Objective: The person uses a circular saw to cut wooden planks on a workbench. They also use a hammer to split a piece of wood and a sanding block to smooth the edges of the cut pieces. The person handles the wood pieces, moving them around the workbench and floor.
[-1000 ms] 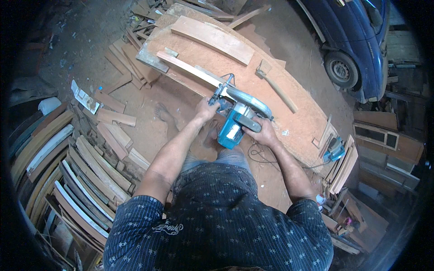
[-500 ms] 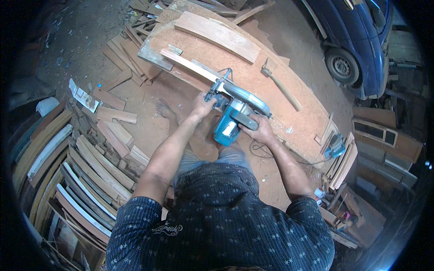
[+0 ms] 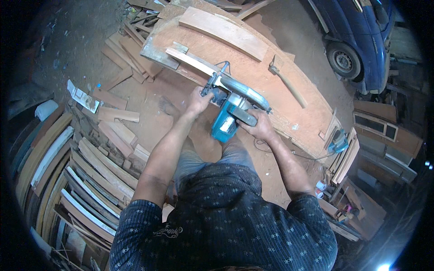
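Note:
A teal circular saw [image 3: 224,123] rests over the near edge of a low, sawdust-covered workbench [image 3: 239,74]. My right hand [image 3: 259,124] is closed around its rear handle. At the saw's front, my left hand [image 3: 198,101] grips the side by the base, its fingertips partly hidden. A narrow wooden strip [image 3: 192,61] runs along the bench edge and under the front of the saw, where the blade itself is hidden. Beyond the saw lie a hammer [image 3: 291,88] with a wooden handle and a wide, curved board [image 3: 224,34].
A second teal power tool [image 3: 338,142] sits at the bench's right end, a cable near it. Curved wooden pieces [image 3: 97,180] are stacked at left. Offcuts [image 3: 129,54] litter the ground on the far left. A blue car [image 3: 357,40] stands at the far right.
The saw and both hands have shifted left along the strip, so less of the strip shows ahead of it. The whole view has also shifted slightly.

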Demonstrator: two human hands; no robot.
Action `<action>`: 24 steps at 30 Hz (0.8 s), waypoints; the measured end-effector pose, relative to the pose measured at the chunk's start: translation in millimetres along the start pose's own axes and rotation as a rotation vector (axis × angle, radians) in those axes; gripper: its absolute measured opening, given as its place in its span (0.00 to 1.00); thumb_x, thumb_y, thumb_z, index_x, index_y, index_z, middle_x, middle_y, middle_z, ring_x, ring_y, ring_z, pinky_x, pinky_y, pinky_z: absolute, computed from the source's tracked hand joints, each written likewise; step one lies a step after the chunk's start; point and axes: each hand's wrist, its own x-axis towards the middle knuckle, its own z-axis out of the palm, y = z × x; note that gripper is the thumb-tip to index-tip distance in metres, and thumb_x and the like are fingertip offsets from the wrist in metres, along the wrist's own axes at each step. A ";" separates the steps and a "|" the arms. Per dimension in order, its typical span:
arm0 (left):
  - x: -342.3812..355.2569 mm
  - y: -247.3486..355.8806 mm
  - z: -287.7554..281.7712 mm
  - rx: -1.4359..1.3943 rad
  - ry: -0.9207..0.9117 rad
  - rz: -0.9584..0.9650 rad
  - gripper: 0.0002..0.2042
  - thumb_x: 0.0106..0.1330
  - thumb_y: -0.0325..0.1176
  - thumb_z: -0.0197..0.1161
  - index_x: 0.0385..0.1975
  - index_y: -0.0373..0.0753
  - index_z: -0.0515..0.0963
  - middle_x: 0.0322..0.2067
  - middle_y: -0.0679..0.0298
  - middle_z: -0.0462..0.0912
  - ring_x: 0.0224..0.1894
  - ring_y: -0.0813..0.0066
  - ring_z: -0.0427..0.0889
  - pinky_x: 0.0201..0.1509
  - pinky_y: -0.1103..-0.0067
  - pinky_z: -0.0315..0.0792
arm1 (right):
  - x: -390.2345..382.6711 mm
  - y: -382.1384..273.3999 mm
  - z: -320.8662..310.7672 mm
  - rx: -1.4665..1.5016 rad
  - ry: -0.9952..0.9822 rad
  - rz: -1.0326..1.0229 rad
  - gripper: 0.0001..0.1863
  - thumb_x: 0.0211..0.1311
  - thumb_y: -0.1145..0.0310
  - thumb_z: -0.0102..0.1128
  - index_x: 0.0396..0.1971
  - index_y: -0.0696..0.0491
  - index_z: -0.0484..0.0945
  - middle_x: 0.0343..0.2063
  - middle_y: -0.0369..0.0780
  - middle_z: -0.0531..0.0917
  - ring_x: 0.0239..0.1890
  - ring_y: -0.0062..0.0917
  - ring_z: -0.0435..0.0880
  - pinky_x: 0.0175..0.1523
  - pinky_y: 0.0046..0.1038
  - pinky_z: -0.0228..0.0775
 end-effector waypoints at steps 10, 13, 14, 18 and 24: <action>25.8 -19.1 -30.9 0.075 0.018 0.031 0.23 0.57 0.47 0.74 0.40 0.32 0.80 0.36 0.53 0.87 0.40 0.65 0.85 0.48 0.71 0.77 | 23.6 -22.0 18.0 -0.007 -0.004 0.005 0.17 0.53 0.56 0.73 0.33 0.55 0.85 0.30 0.50 0.85 0.36 0.48 0.85 0.44 0.43 0.75; 24.6 -4.9 -41.6 0.052 -0.004 -0.002 0.22 0.57 0.45 0.75 0.40 0.32 0.80 0.36 0.54 0.87 0.40 0.65 0.85 0.48 0.70 0.77 | 30.7 -27.5 21.5 -0.018 -0.014 0.006 0.17 0.54 0.57 0.74 0.33 0.56 0.85 0.30 0.49 0.85 0.35 0.45 0.85 0.43 0.41 0.75; 20.9 5.2 -45.9 0.031 -0.017 -0.008 0.21 0.57 0.44 0.75 0.40 0.32 0.80 0.36 0.55 0.87 0.40 0.66 0.85 0.48 0.70 0.78 | 33.3 -28.2 23.3 -0.027 -0.005 -0.008 0.17 0.54 0.58 0.74 0.33 0.57 0.84 0.29 0.48 0.85 0.34 0.42 0.85 0.42 0.39 0.75; 27.1 0.1 -62.2 0.054 0.000 0.012 0.20 0.58 0.41 0.74 0.41 0.33 0.79 0.36 0.56 0.87 0.39 0.67 0.85 0.47 0.70 0.78 | 42.5 -46.3 28.3 -0.008 -0.005 0.002 0.16 0.54 0.60 0.75 0.33 0.58 0.84 0.28 0.47 0.85 0.33 0.38 0.86 0.41 0.37 0.75; 36.4 1.8 -80.4 0.068 -0.006 0.010 0.21 0.57 0.43 0.74 0.42 0.33 0.79 0.35 0.55 0.87 0.39 0.67 0.85 0.47 0.71 0.78 | 57.7 -50.5 37.0 0.013 -0.008 -0.008 0.15 0.55 0.61 0.75 0.33 0.58 0.84 0.28 0.47 0.85 0.32 0.38 0.86 0.41 0.36 0.75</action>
